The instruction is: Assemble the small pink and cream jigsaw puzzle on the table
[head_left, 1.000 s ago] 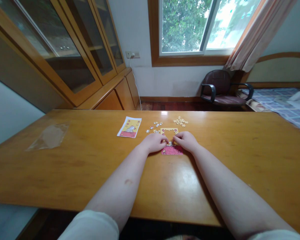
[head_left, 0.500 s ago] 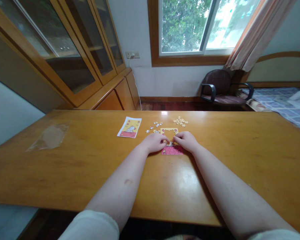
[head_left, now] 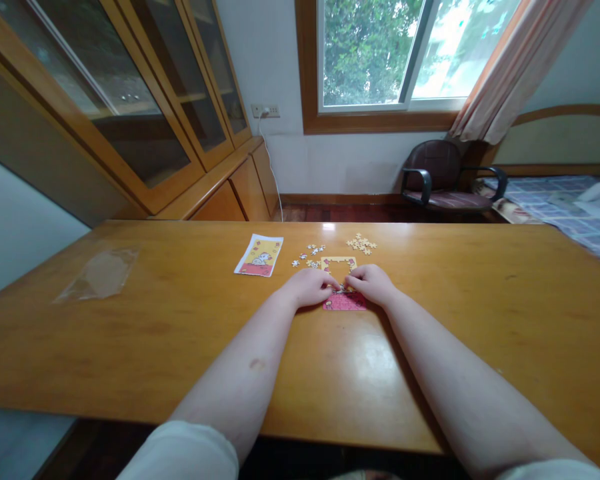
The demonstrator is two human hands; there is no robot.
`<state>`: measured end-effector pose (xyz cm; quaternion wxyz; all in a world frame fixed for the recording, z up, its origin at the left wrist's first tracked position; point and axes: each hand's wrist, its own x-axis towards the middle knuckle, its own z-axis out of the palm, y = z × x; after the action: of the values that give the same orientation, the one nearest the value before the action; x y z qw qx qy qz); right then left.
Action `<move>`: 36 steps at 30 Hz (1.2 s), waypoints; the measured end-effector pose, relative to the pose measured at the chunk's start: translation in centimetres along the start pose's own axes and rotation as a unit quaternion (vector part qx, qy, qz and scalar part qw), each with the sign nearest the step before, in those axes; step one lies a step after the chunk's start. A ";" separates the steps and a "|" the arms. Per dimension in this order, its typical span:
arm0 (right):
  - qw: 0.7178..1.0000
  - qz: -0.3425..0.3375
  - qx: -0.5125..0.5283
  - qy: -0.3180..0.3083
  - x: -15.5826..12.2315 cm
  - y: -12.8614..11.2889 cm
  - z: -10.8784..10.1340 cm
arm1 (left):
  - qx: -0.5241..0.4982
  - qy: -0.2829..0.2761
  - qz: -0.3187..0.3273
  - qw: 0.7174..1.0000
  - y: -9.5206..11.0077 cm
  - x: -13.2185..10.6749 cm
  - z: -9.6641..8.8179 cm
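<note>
A partly assembled jigsaw puzzle [head_left: 344, 302] lies on the table, with a pink lower part and a yellow frame around an open middle. My left hand [head_left: 311, 287] rests over its left side, fingers bent together at a small white puzzle piece [head_left: 341, 289] near the top of the pink part. From the right, my right hand [head_left: 373, 283] pinches at the same spot, its fingertips close to those of the left. The fingers partly cover the pieces there. Loose puzzle pieces [head_left: 315, 250] lie scattered behind my left hand, and a pile of yellow pieces [head_left: 361, 244] lies behind my right.
A picture sheet [head_left: 259, 255] with a white cartoon figure lies left of the puzzle. Farther left is a clear plastic bag [head_left: 99, 273] on the wooden table [head_left: 190, 347]. Beyond the table stand a glass-door cabinet [head_left: 215, 160] and an armchair [head_left: 437, 173].
My right hand has shifted very slightly toward me and to the left at the puzzle's middle. The left hand stays nearly in place. The loose pieces and the picture sheet have not moved.
</note>
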<state>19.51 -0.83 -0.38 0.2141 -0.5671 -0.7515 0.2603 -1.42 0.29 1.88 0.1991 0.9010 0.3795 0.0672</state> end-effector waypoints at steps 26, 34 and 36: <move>0.985 0.113 0.006 0.134 0.5 0.9 0.3 | 0.029 0.172 -0.255 0.951 -3.8 -0.1 -0.4; 0.986 0.111 0.003 0.128 0.5 1.0 0.3 | 0.067 0.115 -0.200 0.971 -3.5 0.0 -0.4; 0.986 0.110 0.006 0.127 0.5 1.0 0.2 | 0.067 0.116 -0.195 0.972 -3.5 0.0 -0.5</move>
<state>19.96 -0.18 -1.16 0.2813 -0.6736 -0.6497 0.2122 -3.87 2.67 0.86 0.1023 0.8071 0.5717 0.1059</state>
